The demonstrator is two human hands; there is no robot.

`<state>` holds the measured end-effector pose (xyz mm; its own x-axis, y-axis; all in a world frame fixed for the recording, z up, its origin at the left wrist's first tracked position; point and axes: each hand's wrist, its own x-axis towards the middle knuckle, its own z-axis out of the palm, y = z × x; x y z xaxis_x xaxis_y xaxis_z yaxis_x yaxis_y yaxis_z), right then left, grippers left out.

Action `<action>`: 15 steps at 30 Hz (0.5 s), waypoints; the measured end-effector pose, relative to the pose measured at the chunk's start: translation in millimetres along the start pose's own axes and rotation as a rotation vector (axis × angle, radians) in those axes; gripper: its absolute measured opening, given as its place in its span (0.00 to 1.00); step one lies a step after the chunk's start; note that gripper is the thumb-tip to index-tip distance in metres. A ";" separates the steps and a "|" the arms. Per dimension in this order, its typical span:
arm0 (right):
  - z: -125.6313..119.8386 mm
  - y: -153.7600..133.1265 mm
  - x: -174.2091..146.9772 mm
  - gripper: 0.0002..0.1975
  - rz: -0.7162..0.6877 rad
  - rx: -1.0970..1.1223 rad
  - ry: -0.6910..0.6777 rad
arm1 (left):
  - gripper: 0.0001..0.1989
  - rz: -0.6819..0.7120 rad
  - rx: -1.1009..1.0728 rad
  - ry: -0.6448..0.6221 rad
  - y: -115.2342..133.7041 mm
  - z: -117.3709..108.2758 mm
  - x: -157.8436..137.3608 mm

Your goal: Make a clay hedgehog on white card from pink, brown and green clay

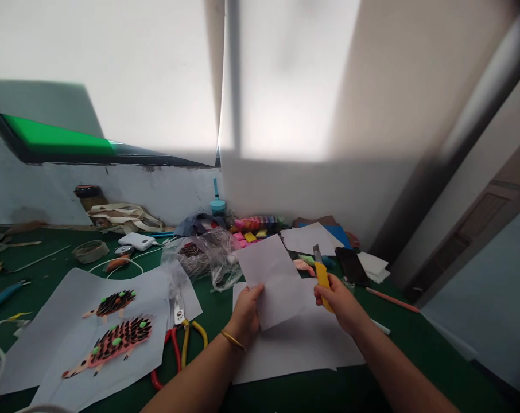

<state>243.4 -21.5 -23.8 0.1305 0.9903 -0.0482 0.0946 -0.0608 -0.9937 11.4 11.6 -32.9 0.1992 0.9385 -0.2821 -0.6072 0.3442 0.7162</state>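
Observation:
My left hand (248,310) pinches the lower left edge of a white sheet of paper (275,281), tilted up above the table. In my right hand (340,301) is a yellow utility knife (322,281), its blade out and pointing up, just right of the sheet and apart from it. Beneath both hands a larger white sheet (298,353) lies flat. Left of it rest red-handled scissors (176,344) and yellow-handled pliers (193,338), partly overlapping.
Two hedgehog figures (117,341) lie on white paper (148,367) at the left. A clear plastic bag (204,255), a tape roll (90,251), a white device (137,241) and a dark phone-like slab (352,265) lie farther back. A pink pencil (392,299) lies at the right.

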 end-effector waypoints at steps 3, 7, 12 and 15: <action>5.3 0.4 -26.2 0.20 0.026 0.058 -0.017 | 0.17 0.001 0.026 -0.003 -0.2 1.7 -2.5; 16.4 -3.7 -32.7 0.24 0.037 0.036 0.027 | 0.18 0.031 0.054 -0.013 -0.3 0.9 -5.5; 27.6 -1.0 -25.1 0.23 0.002 0.008 0.129 | 0.22 0.106 0.025 -0.150 5.8 1.2 -12.2; 29.2 2.8 -23.0 0.24 -0.012 0.018 0.169 | 0.23 0.082 -0.015 -0.218 8.0 2.7 -17.6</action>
<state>211.8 -40.8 -28.5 0.2933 0.9558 -0.0201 0.0801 -0.0455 -0.9957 5.1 -2.0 -20.5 0.3090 0.9479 -0.0774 -0.6390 0.2672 0.7213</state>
